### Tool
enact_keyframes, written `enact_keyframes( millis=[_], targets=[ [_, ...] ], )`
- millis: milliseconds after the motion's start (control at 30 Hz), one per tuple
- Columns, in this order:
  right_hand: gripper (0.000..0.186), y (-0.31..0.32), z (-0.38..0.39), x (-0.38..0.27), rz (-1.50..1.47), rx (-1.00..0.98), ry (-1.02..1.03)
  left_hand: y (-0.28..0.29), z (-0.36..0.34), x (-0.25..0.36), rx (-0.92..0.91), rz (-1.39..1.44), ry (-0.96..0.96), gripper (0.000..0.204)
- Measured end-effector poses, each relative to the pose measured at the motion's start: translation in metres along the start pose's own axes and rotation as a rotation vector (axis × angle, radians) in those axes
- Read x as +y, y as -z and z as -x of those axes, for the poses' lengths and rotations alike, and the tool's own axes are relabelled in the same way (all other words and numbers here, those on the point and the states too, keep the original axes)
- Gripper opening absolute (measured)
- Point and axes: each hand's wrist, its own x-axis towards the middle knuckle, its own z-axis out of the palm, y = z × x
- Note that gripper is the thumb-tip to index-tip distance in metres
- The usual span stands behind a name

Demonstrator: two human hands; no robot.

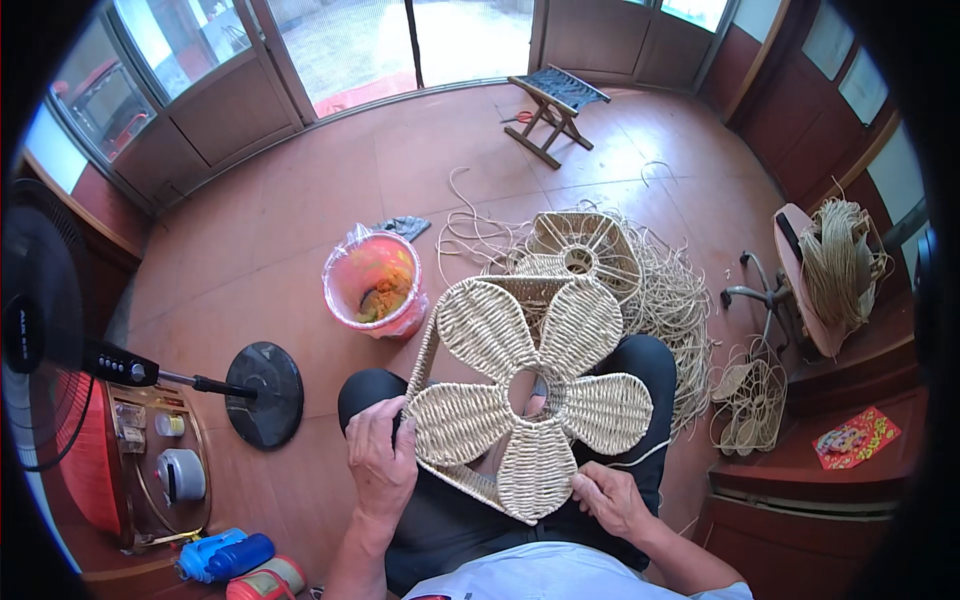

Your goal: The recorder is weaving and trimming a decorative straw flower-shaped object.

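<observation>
Woven flower piece [556,395] across the lap [430,545], between left hand [383,460] and right hand [610,500]

Nearest, right hand closed, thumb and forefinger pinching at the right edge of the lowest petal; left hand gripping the left corner of the rim, thumb by the left petal's tip. Just beyond and between both, over the knees, the flower piece itself: face up, about as broad as long, so long axis hard to tell; one petal toward the body, one left, one right, two away. Past the left knee, a lined pink bucket [338,285]. Just past the upper rim, a second woven piece [622,260], beside heaped pale cord [680,320]. Farther off, a folding stool [560,90], near glazed doors [225,130]
</observation>
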Motion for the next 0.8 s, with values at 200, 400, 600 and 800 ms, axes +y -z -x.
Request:
enact_keyframes(
  millis=[200, 400, 600, 800],
  targets=[
    [0.030, -0.011, 0.004, 0.011, -0.196, -0.089, -0.013, -0.011, 0.002, -0.004, -0.043, -0.088, -0.030, 0.028],
    [0.028, -0.010, -0.001, 0.025, -0.340, -0.180, -0.035, -0.013, 0.001, -0.001, 0.002, -0.089, -0.047, 0.025],
    [0.027, -0.003, -0.003, 0.030, -0.319, -0.170, -0.031, -0.023, 0.003, -0.003, 0.048, -0.134, -0.057, 0.022],
    [0.027, -0.001, 0.000, 0.025, -0.339, -0.101, 0.010, -0.028, 0.007, -0.006, 0.063, -0.161, -0.054, 0.019]
  ],
)
